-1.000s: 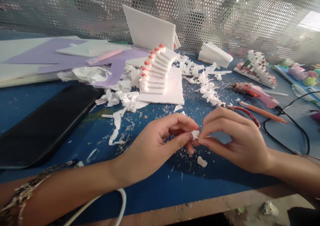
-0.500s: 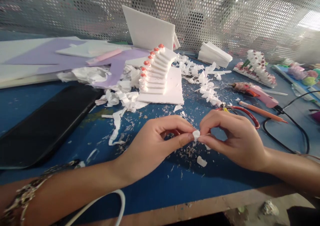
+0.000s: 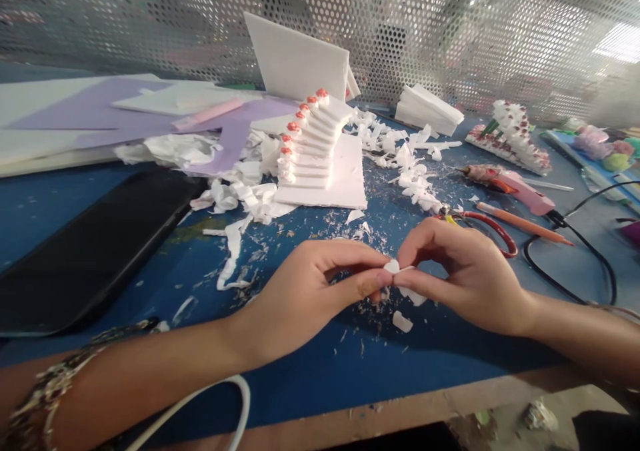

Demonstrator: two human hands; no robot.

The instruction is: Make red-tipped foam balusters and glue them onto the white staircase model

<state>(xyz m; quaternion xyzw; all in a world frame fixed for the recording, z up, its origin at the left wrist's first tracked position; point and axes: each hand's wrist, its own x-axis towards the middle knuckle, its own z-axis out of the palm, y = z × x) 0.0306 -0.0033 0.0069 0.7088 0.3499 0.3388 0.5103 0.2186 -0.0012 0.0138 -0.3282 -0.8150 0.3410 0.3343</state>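
Between thumb and forefinger, my left hand (image 3: 315, 291) pinches a small white petal-like piece (image 3: 391, 266), probably foam or paper. My right hand (image 3: 460, 278) meets it from the other side, its thumb and forefinger closed on the piece's thin white end. Both hands hover just above the blue work surface (image 3: 320, 384). Beyond them stands a stepped white foam model (image 3: 310, 161) with red-topped white blobs along its left edge, on a white foam base (image 3: 350, 178). White scraps (image 3: 403, 321) lie beneath my fingers.
A black phone-like slab (image 3: 95, 251) lies left. To the right are a pink glue gun (image 3: 525, 191) with a black cord, an orange pencil-like stick (image 3: 525, 223) and red-handled pliers (image 3: 490, 228). White shavings (image 3: 415, 178) surround the model. A perforated metal screen (image 3: 200, 31) rises behind.
My fingertips have shifted slightly around the small white piece, which now sits at a different angle with its rounded top showing. The things on the table have stayed put.
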